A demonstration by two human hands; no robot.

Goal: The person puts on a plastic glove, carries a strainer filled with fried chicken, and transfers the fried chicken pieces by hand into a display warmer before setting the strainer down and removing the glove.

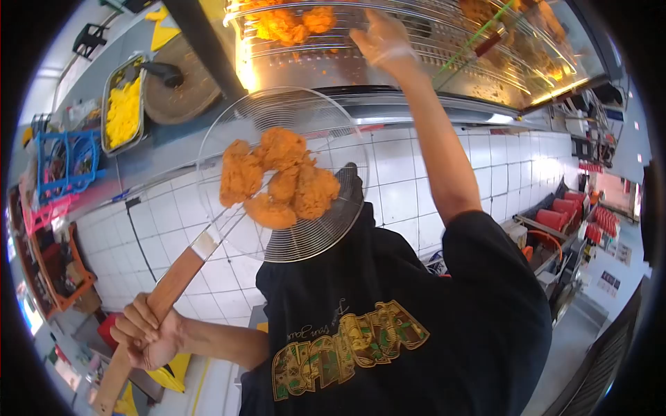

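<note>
My left hand (149, 331) is closed around the wooden handle (177, 281) of a round wire skimmer (298, 243). The skimmer is held in front of my chest, just below the display case's edge. Several pieces of orange-brown fried chicken (277, 177) lie on its mesh. My right hand (385, 41) reaches into the lit display case, with a thin clear covering at the wrist. Its thumb and fingers are apart above the perforated metal shelf, and I see nothing held in them. Left of it, more fried chicken (284, 24) sits in the case.
The display case (333, 66) has wire racks and a glass side at right. On the counter at left are a metal tray (143, 132) of yellow pieces, a round wooden board (184, 90) with a black-handled object, and a blue basket (66, 163). White tiles (409, 163) cover the floor.
</note>
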